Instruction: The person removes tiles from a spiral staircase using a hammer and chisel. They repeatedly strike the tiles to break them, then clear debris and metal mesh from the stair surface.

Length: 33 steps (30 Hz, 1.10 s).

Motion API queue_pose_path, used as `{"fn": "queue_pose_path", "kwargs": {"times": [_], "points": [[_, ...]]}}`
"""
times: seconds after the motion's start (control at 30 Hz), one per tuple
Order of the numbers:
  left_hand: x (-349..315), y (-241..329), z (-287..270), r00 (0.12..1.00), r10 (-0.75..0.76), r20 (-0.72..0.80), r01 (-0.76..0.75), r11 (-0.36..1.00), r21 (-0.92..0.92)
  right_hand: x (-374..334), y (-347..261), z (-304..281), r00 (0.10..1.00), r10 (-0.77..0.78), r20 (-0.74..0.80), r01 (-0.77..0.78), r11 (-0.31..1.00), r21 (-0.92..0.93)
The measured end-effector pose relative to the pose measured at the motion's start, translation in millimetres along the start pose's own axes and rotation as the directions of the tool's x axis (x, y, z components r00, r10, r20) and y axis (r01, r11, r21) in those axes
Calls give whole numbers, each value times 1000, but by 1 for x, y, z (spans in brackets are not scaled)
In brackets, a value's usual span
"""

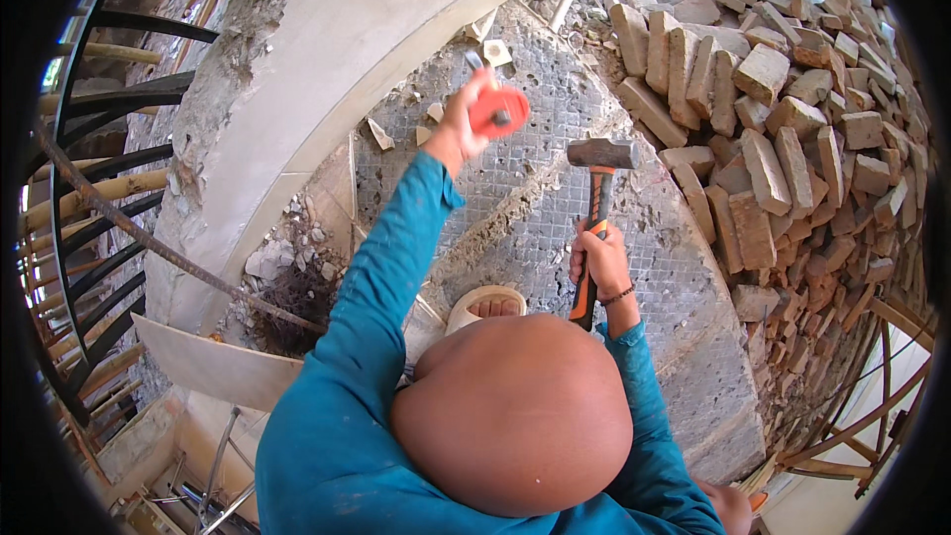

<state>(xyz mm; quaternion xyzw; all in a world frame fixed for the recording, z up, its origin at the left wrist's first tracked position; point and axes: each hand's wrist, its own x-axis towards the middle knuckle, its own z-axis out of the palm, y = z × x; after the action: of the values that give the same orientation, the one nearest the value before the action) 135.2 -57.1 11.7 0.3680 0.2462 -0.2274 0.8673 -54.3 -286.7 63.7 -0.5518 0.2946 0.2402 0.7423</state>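
Note:
My left hand (pixel 459 129) is closed around a chisel with a round red hand guard (pixel 503 110). Its struck end faces up toward me, and its metal blade (pixel 475 59) points at the floor near the foot of the curved wall; motion blurs this hand a little. In my right hand (pixel 604 263) is a club hammer (pixel 601 188), gripped by its black and orange handle. The steel hammer head (pixel 602 154) is to the right of the chisel and apart from it. Broken tile pieces (pixel 497 53) lie beside the blade on the rough, grid-marked grey floor (pixel 475 198).
A tall heap of bricks (pixel 768 173) fills the right side. A curved pale wall (pixel 297 99) with a broken edge runs along the left, beyond it a black metal railing (pixel 129 99). Rubble (pixel 282 263) and a bent rod (pixel 168 238) sit near my left arm. My sandalled foot (pixel 487 307) stands below.

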Motion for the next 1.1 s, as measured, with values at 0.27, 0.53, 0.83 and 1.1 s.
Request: {"fn": "queue_pose_path", "kwargs": {"times": [0.27,0.53,0.83,1.1], "points": [[75,10,16,998,-40,46,34,992,120,3,-12,-13,996,-78,-30,77,996,-37],[-38,-48,11,985,-169,37,113,789,604,14,0,-35,998,29,50,-19,981,-193],[-149,-66,-7,974,-227,29,-110,-354,929,24,-62,-58,961,231,153,64,352,-934],[55,57,63,764,150,627,-213,-859,465,56,-88,2,890,-405,208,366,365,-856]]}}
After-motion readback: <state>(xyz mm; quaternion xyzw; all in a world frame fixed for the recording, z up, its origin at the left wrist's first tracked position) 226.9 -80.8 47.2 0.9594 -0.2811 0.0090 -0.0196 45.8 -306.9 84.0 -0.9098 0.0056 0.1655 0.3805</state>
